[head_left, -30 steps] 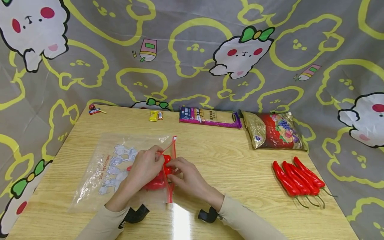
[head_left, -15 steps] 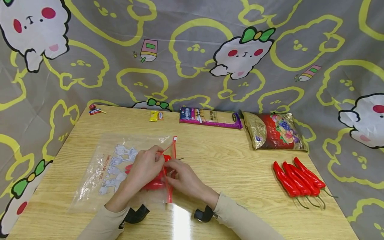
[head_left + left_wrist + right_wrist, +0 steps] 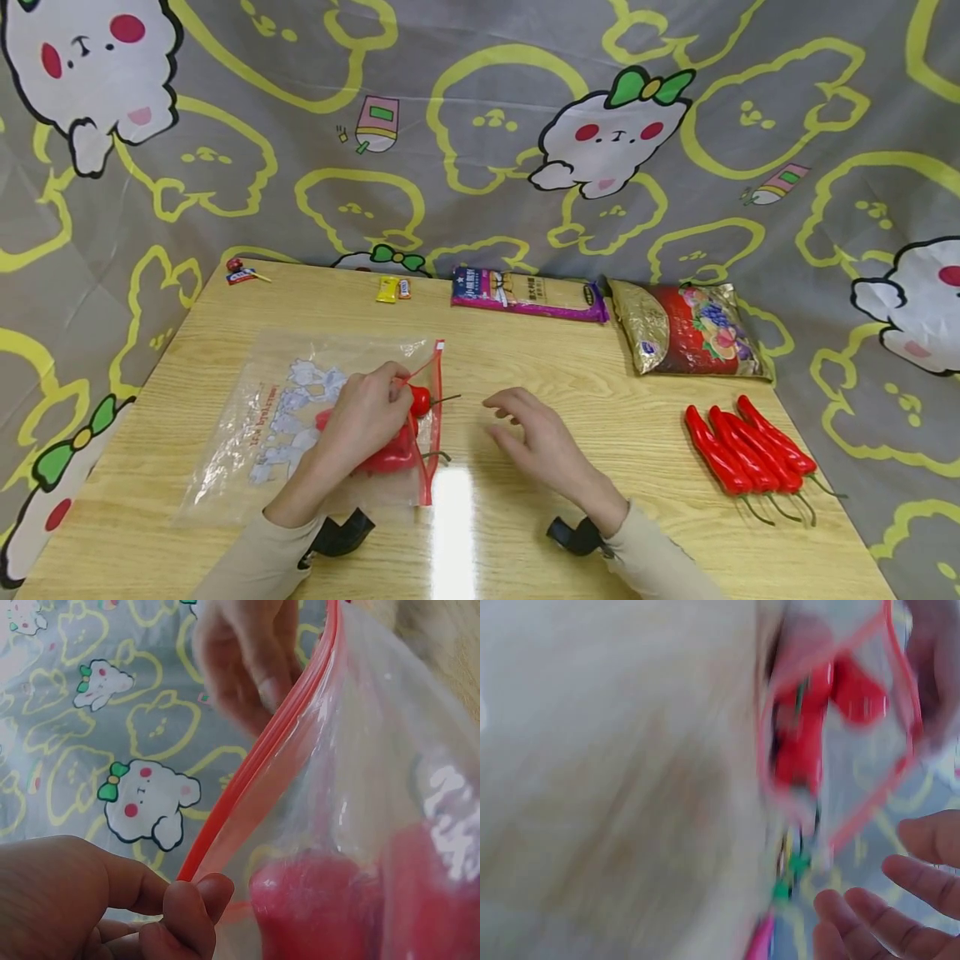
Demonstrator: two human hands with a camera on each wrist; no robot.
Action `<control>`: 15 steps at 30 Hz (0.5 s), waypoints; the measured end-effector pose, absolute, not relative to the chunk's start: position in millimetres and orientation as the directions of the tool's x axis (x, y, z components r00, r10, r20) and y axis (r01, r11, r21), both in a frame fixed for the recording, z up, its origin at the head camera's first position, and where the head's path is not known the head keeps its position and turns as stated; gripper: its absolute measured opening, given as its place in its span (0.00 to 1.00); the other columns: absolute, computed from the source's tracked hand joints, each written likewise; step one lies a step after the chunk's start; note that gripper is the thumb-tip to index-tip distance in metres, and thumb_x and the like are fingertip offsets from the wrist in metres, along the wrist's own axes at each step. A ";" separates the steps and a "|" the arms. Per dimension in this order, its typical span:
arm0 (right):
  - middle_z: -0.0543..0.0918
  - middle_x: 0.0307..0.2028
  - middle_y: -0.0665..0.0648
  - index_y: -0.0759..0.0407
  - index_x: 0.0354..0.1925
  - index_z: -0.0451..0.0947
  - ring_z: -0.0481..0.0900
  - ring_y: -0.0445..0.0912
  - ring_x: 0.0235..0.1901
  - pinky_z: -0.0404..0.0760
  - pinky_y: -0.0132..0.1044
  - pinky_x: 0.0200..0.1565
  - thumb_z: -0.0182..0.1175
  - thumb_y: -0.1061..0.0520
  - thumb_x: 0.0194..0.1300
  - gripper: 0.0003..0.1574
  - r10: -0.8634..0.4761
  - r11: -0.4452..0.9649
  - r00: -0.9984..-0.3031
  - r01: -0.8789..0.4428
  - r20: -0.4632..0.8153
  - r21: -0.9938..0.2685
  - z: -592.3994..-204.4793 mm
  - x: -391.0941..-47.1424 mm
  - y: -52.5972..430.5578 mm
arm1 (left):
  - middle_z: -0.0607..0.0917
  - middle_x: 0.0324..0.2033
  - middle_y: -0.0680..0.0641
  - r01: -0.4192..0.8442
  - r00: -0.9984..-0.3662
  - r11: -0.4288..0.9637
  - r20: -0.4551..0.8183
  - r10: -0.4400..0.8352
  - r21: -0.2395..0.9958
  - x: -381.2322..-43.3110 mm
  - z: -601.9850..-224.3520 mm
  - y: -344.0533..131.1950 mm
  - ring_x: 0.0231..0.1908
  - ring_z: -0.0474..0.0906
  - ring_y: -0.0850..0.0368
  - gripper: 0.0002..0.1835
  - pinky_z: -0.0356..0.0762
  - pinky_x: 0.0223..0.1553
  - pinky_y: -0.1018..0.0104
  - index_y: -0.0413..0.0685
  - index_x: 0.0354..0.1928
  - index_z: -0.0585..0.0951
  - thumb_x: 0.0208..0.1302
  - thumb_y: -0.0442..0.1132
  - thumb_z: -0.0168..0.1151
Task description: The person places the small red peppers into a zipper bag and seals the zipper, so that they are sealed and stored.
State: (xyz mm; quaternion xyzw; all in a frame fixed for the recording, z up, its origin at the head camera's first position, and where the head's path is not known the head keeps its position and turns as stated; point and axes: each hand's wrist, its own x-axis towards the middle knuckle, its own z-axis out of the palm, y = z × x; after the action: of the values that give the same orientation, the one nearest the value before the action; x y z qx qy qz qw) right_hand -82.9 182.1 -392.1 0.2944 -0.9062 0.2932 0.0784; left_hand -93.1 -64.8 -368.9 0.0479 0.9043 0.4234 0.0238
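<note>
A clear zip bag (image 3: 232, 450) with a red zip edge and printed figures lies flat on the left of the table. My left hand (image 3: 369, 417) pinches the upper lip of its mouth and lifts it, seen close in the left wrist view, where the bag's red zip strip (image 3: 247, 772) slants upward. Inside are several red chili peppers (image 3: 393, 454), partly hidden by that hand; two green stems poke out of the mouth. To the right of the mouth, my right hand (image 3: 543, 442) is apart from the bag, fingers loosely bent and holding nothing.
Several more red chili peppers (image 3: 750, 454) lie side by side at the right. Along the back are a gold and red bag (image 3: 690, 329), a purple noodle packet (image 3: 528, 296), small candies (image 3: 387, 289) and a lollipop (image 3: 236, 267). A patterned cloth (image 3: 480, 217) hangs behind.
My right hand was at the bag's mouth among the peppers; it has let go and drawn away to the right, exposing a pepper and stems there. The left hand has kept its pinch.
</note>
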 end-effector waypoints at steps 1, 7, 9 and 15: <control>0.78 0.45 0.52 0.58 0.48 0.76 0.78 0.44 0.41 0.78 0.39 0.40 0.61 0.58 0.58 0.18 -0.468 0.691 -0.817 -0.577 0.338 -0.436 -391.0 -82.9 193.7 | 0.69 0.12 0.51 0.063 -0.994 0.635 -0.006 0.106 0.770 -93.2 -368.7 -64.7 0.12 0.64 0.60 0.16 0.63 0.13 0.68 0.41 0.49 0.76 0.58 0.36 0.52; 0.79 0.41 0.56 0.59 0.42 0.79 0.78 0.50 0.41 0.76 0.46 0.41 0.64 0.62 0.52 0.16 -0.356 0.849 -0.814 -0.487 0.458 -0.205 -390.3 -83.8 271.1 | 0.70 0.13 0.51 0.052 -0.995 0.639 -0.016 0.101 0.767 -93.4 -368.4 -65.0 0.13 0.65 0.60 0.16 0.63 0.14 0.68 0.41 0.49 0.76 0.58 0.36 0.52; 0.79 0.39 0.58 0.61 0.40 0.79 0.78 0.54 0.39 0.76 0.49 0.39 0.64 0.63 0.50 0.15 -0.318 0.884 -0.816 -0.439 0.483 -0.161 -390.6 -83.0 296.2 | 0.71 0.13 0.51 0.049 -0.995 0.642 -0.019 0.099 0.765 -93.4 -368.3 -64.8 0.14 0.66 0.59 0.16 0.64 0.14 0.68 0.41 0.49 0.76 0.58 0.36 0.53; 0.79 0.33 0.65 0.66 0.38 0.78 0.76 0.61 0.31 0.72 0.54 0.31 0.63 0.64 0.45 0.17 -0.224 0.956 -0.819 -0.289 0.528 -0.042 -393.4 -75.1 356.7 | 0.71 0.14 0.50 0.037 -0.995 0.643 -0.032 0.095 0.765 -93.4 -367.5 -64.0 0.15 0.68 0.59 0.16 0.67 0.16 0.69 0.42 0.49 0.76 0.58 0.36 0.53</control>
State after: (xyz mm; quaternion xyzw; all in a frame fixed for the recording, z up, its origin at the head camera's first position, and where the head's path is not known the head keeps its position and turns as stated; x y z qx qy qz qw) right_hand -75.1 356.7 -393.4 0.1348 -0.9518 0.0600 0.2690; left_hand -93.4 -64.0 -367.5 0.0364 0.9056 0.4211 0.0347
